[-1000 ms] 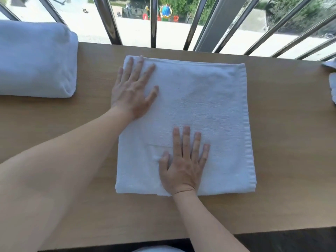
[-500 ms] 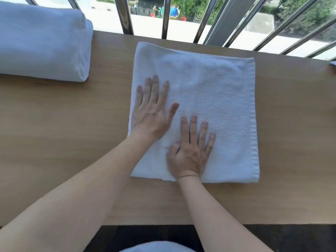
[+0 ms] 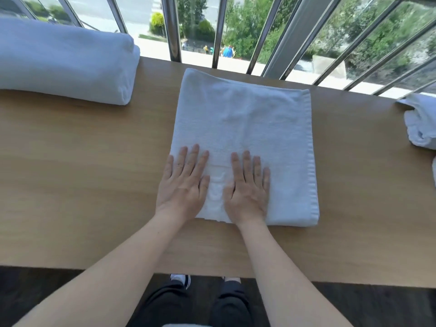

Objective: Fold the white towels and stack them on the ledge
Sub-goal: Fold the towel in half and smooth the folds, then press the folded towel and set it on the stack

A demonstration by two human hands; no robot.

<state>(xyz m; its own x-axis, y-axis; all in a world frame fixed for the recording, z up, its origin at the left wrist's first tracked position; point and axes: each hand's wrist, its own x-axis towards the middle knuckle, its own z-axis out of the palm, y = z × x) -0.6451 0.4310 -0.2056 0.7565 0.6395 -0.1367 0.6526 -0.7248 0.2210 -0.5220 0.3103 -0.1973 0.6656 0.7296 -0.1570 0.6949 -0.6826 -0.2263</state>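
Observation:
A white towel (image 3: 254, 128), folded into a flat rectangle, lies in the middle of the wooden ledge (image 3: 82, 173). My left hand (image 3: 182, 185) presses flat on its near left corner, fingers straight and spread, the palm partly over the towel's left edge. My right hand (image 3: 247, 188) lies flat beside it on the near part of the towel, fingers straight. A stack of folded white towels (image 3: 66, 60) sits at the far left of the ledge.
Loose white towels (image 3: 421, 121) lie at the right edge of the ledge. Metal railing bars (image 3: 218, 31) stand right behind the ledge with the street far below. My legs and shoes show under the ledge's near edge.
My left hand slid down the towel from its far left corner to the near left corner. My right hand stayed near the front edge. The camera tilted down.

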